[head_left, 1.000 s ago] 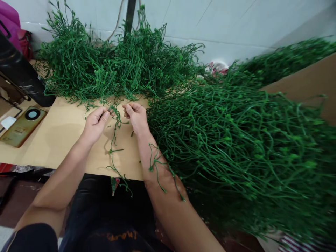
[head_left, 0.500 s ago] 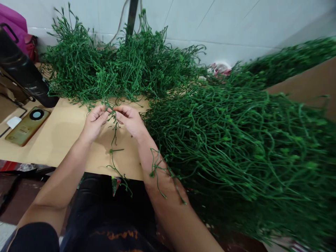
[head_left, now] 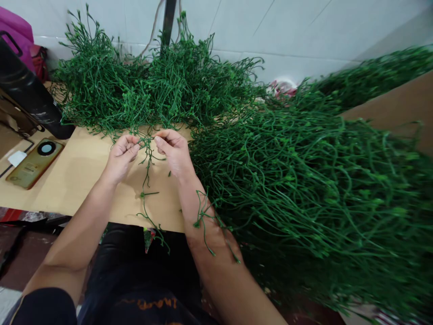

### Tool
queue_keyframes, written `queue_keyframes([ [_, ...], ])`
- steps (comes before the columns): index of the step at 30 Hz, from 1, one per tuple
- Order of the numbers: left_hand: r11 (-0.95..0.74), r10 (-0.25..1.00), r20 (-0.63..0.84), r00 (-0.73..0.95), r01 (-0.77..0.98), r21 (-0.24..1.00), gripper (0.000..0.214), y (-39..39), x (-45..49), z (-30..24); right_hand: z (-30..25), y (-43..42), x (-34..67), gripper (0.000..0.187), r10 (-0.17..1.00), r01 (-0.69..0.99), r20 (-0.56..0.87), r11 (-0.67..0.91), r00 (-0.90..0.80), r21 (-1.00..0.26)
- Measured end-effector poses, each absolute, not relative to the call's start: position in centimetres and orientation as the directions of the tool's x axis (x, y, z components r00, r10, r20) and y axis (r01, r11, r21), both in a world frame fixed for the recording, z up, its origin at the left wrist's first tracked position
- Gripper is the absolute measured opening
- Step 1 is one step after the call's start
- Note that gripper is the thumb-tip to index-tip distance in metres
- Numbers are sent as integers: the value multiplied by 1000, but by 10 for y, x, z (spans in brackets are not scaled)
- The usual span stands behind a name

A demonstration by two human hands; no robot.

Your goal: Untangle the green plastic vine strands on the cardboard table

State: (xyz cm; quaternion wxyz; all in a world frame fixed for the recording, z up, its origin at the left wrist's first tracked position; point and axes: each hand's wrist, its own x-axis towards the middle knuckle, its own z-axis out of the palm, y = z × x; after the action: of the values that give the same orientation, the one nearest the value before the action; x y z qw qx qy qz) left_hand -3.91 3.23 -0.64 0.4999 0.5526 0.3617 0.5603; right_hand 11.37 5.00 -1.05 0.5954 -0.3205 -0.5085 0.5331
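Observation:
Between thumb and fingers, my left hand (head_left: 122, 153) pinches a thin green artificial plant stem (head_left: 147, 167), which trails down over the board toward my lap. My right hand (head_left: 172, 148) is closed in a pinch on a strand at the other side of the same stem. Both hands hover above the tan board (head_left: 84, 167), a short gap apart. Just behind them lies a heap of green artificial stems (head_left: 162, 90). A second, larger pile of stems (head_left: 297, 171) spreads beside my right forearm, and a loose sprig (head_left: 202, 214) rests on that forearm.
On the left, a phone (head_left: 35, 163) lies near a black bottle (head_left: 30, 85). A purple bag (head_left: 18, 31) and a red pouch (head_left: 39, 61) stand behind. At the right, a brown cardboard panel (head_left: 395, 101) rises beside the stems. A tiled wall (head_left: 287, 31) closes the back.
My right hand has shifted slightly right and up, widening the gap between the hands. My left hand stays almost in place, still holding the stem.

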Motion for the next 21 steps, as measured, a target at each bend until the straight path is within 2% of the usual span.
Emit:
queue_keyframes([
  [6,-190,978,200,63,-143,971,33,33,-43,-5,-14,55,118,32,986,-360,166,143,-34,-922],
  [11,-205,977,211,20,-159,966,38,32,-46,-4,-15,55,116,40,989,-396,145,123,-27,-910],
  [16,-250,966,256,26,-129,959,40,33,-44,-6,-12,48,103,47,974,-298,170,120,-149,-947],
  [21,-266,963,268,31,-60,962,42,32,-42,-5,-8,45,96,48,970,-221,162,121,-179,-968],
])
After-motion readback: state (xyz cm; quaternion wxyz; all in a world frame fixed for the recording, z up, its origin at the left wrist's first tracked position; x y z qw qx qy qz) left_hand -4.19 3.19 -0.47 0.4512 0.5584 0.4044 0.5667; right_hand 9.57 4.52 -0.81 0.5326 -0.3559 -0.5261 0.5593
